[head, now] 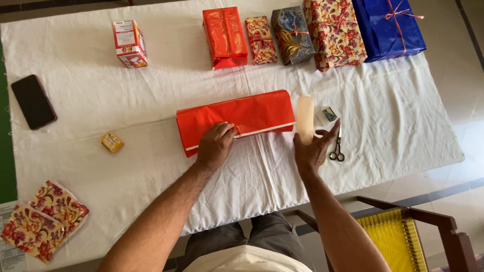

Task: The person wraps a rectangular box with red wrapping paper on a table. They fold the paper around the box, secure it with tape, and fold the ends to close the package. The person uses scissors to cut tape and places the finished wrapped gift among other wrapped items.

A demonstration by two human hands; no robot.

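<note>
White cloth (101, 100) covers the whole table; everything sits on it. Landmark: red-wrapped box (235, 121), lying long side across, about mid-cloth, paper seam edge facing the person.

Far of the red-wrapped box, along the cloth's far edge, a row of wrapped gifts: blue gift with ribbon (388, 27) at far right, large floral gift (334, 31) just left of it, dark blue-gold gift (292, 34) next, small floral gift (260, 39) next, shiny red gift (225, 36) almost straight beyond the landmark. They touch or nearly touch.

Wooden chair with yellow woven seat (396, 234) near-right of the box, off the table.

Floral paper sheets (43, 219) far near-left of the box, at the cloth's corner.

Left hand (216, 146) flat on the box's near edge, fingers together and spread down over the seam, pressing, not gripping.

Right hand (313, 148) just right of the box, fingers pinched around the lower end of a pale tape strip (305, 118) held upright beside the box's right end.

Black phone (33, 102) well left of the box. White-red carton (129, 43) far-left beyond it. Scissors (337, 148) right of the box, just past the right hand, closed. Small card (328, 115) right of the strip. Small yellow box (112, 142) left of the box, apart.
</note>
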